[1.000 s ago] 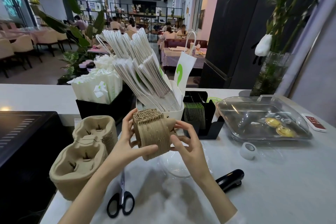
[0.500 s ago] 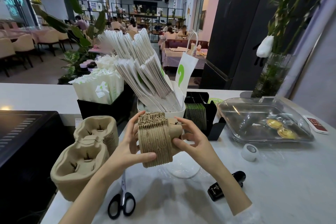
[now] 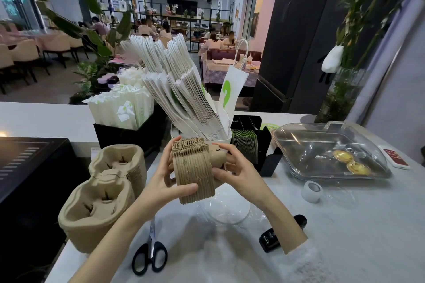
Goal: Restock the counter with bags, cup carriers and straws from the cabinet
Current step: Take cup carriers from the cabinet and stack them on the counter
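A stack of brown pulp cup carriers [image 3: 194,167] is held on edge above the white counter [image 3: 345,232]. My left hand [image 3: 164,181] grips its left side, thumb under the front. My right hand [image 3: 239,171] holds the right end, fingers curled round the carrier that sticks out. A second stack of two-cup carriers [image 3: 103,195] lies on the counter to the left. Behind my hands, white paper bags [image 3: 184,94] fan out of a white tub [image 3: 224,142]. Wrapped straws [image 3: 122,110] fill a black box [image 3: 119,138].
Black-handled scissors [image 3: 150,253] and a black stapler [image 3: 282,233] lie near the front edge. A clear lidded tray [image 3: 328,151] holds egg tarts at the right. A tape roll [image 3: 311,190], a black napkin holder [image 3: 250,145] and a black screen [image 3: 30,163] stand around.
Both hands have kept the carrier stack and shifted slightly; my right hand has slid closer round the stack's right end.
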Tool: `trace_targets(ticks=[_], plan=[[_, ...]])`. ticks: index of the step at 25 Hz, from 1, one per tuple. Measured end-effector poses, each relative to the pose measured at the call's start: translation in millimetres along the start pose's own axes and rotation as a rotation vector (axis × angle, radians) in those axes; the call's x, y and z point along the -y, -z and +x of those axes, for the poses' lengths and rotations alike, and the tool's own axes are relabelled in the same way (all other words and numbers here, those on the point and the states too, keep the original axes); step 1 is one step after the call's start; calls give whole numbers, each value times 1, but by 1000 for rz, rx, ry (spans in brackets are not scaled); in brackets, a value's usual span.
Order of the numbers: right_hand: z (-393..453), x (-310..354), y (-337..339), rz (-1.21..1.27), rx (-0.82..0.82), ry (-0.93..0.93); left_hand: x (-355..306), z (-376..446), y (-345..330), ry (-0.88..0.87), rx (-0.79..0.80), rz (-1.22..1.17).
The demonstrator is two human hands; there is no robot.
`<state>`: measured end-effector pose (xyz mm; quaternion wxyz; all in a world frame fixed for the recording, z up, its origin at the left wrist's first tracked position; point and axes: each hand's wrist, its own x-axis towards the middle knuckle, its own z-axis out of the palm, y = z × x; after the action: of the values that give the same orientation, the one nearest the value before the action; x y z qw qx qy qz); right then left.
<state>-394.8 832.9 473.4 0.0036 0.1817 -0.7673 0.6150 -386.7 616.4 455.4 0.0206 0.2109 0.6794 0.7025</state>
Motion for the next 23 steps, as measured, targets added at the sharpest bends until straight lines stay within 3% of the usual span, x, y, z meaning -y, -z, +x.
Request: trace_targets(ticks=[6,10,14,17,23], plan=[[12,-9,-7,56,41,-28,1,0,8,1,-46,35],[18,-7,-12,-27,49,-27,0,4,0,41,-177,112],[19,-10,-30,-80,-210,30,-3,10,-9,88,-411,172],[8,-13,-49,-41,-358,82,-8,13,-14,108,-470,157],[-6,-28,-66,-161,-246,58,-3,33,-15,135,-492,251]])
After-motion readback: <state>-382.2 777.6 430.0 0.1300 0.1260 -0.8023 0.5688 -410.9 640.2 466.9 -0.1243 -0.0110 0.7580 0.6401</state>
